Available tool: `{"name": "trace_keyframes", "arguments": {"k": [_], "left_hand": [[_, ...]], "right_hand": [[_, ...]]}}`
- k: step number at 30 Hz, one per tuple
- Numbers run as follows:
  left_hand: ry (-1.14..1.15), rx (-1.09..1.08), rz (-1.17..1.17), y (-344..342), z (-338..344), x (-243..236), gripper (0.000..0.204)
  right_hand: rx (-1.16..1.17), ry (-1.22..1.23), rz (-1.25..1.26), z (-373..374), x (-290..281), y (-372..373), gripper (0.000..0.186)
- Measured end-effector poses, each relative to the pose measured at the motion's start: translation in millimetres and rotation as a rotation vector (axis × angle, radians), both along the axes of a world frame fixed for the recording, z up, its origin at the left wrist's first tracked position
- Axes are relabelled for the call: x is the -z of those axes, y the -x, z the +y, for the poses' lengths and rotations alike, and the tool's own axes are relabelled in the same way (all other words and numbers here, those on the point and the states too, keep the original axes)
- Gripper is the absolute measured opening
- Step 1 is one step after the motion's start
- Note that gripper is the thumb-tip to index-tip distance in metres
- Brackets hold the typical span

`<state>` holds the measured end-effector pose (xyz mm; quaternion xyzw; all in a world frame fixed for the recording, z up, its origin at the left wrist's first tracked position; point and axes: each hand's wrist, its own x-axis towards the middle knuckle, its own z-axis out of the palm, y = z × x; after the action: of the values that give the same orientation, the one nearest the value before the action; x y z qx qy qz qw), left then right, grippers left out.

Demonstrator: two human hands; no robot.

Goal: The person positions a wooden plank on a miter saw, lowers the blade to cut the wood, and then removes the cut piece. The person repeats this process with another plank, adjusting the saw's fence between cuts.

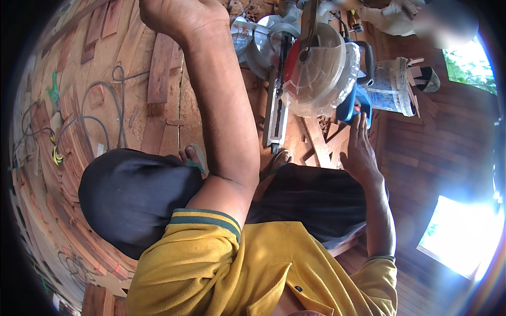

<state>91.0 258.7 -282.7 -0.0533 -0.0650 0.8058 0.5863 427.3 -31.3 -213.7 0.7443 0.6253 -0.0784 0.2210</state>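
Saw (308, 68) stands at the far middle of a wood-strewn workspace, just beyond the feet of a seated person in a yellow shirt (269, 247) and dark trousers (137, 195). The right hand (362, 152) reaches to its blue handle (347, 109), fingers nearly straight, thumb apart, palm not closed around anything; whether the fingertips touch the handle or stop just beside it cannot be told. The left hand (184, 16), arm raised across the scene, is cut off at the far edge left of the saw, its fingers out of view, so its grip cannot be told.

A clear guard (321, 79) covers the blade side of the saw, with red showing behind it, and a metal rail (276, 113) points toward the person. Sandaled feet (192, 157) rest near its end. Just right of the saw, a bucket (387, 95) holds wood strips (412, 97); beyond it, at far right, another person (392, 18) is partly visible. Planks (159, 71) and looping dark cords (123, 116) lie across the ground at left. Bright windows (464, 231) light the right side.
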Motion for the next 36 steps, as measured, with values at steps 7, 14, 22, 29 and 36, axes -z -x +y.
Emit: {"name": "trace_keyframes", "arguments": {"k": [7,14,22,29,36], "left_hand": [[0.255,-0.333,0.231,-19.9,-1.2,-15.6,0.028],[0.299,-0.357,0.225,-9.9,4.8,-7.6,0.032],[0.323,-0.320,0.199,-18.2,2.1,-6.9,0.036],[0.325,-0.331,0.184,0.6,-18.0,-37.0,0.027],[0.378,-0.386,0.246,20.1,-23.4,-43.1,0.037]], "right_hand": [[-0.056,-0.043,-0.033,39.6,3.8,-11.8,0.103],[-0.035,-0.019,-0.077,66.0,8.8,-22.6,0.118],[-0.074,-0.113,-0.025,60.4,3.3,-23.1,0.097],[-0.273,-0.644,-0.216,80.8,-15.8,-36.7,0.091],[-0.440,-0.948,-0.128,147.5,-93.3,-70.0,0.085]]}}
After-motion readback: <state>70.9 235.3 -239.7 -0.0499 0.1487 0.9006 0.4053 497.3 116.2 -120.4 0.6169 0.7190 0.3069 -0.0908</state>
